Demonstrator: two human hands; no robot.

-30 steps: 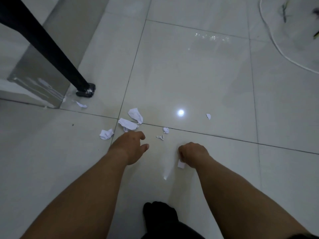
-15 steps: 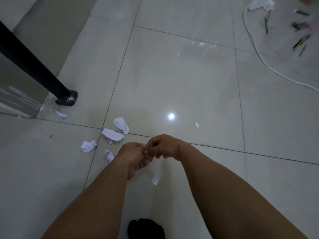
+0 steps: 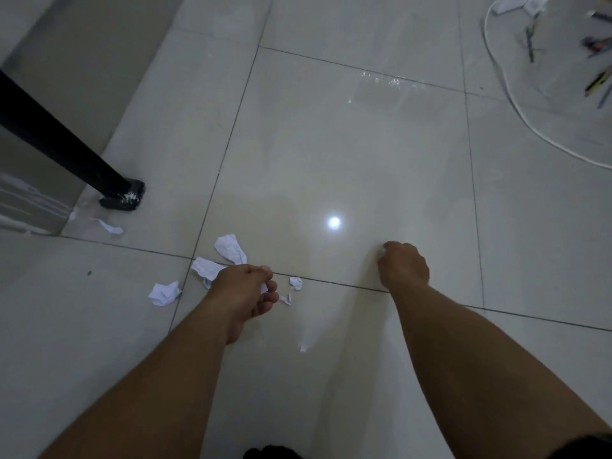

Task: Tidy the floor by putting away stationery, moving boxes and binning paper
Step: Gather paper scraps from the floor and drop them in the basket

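Left hand: the left hand (image 3: 243, 289) hangs low over the pale glossy floor tiles (image 3: 331, 144). Its fingers are curled and clench a small white paper bit (image 3: 264, 288), which peeks out between them.
Right hand: the right hand (image 3: 402, 265) is knuckles-up and well apart from the left, with its fingers curled down to the tile. A tiny white paper scrap (image 3: 381, 250) sits at the fingertips. I cannot tell whether it is pinched or only touched.
Paper by the left hand: a crumpled white paper wad (image 3: 230, 248) lies just beyond the knuckles. A flatter torn white paper piece (image 3: 207, 268) is partly hidden behind the hand. A third crumpled white ball (image 3: 164, 293) lies to their left, across the grout line.
Smaller bits: a little white paper lump (image 3: 295, 282) and a thin white sliver (image 3: 285, 299) lie just to the right of the left hand's fingers.
Far strip: a curled white paper strip (image 3: 107, 225) lies near the foot of the slanting black table leg (image 3: 66, 147), beside a grey cabinet panel (image 3: 33, 200).
Stationery: scattered pens and pencils (image 3: 597, 79) lie blurred on the floor at the top right, inside the curve of a white cable (image 3: 516, 104).
Floor glare: a round bright light reflection (image 3: 333, 222) shines on the tile between the two hands and a little beyond them.
Bottom edge: a dark foot (image 3: 271, 453) shows between the forearms.
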